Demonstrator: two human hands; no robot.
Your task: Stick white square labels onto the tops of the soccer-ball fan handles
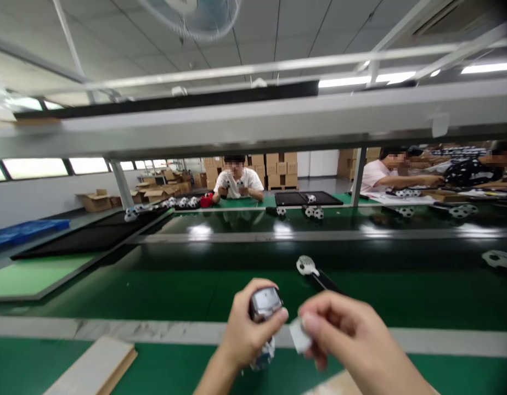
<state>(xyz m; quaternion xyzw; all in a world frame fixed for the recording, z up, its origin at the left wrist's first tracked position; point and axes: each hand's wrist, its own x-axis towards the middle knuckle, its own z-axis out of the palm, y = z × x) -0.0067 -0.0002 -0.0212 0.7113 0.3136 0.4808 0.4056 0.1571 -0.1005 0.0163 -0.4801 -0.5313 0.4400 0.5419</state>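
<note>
left hand [247, 323] closed round a dark item [265, 303] with a shiny face turned up; forefinger curls over the top, thumb lies along the lower right side. grip is narrow and full. a ball-patterned part [264, 356] shows just under that hand; probably the same item, can't tell for sure.

right hand [339, 329] holds a small white piece [300, 336] in a tight pinch, thumb against bent fingers. piece sits just beside the left thumb tip, looks apart from the dark item. both are held up in front of the wearer, over the near side of the green table [155, 299].

handling: dark item looks stiff, likely hard plastic, light enough for one hand. shiny face may be slippery and could scratch or smudge, so best held round the sides, fingertips off the face. white piece looks thin and very light, maybe bendy; blurred, material unclear. pinch by one edge, easy to drop.

around: ball-headed item [306, 265] with a dark handle lies on the table beyond the right hand. flat board [89, 367] at lower left. co-worker [251, 178] across the way, hands raised with ball-patterned pieces.
</note>
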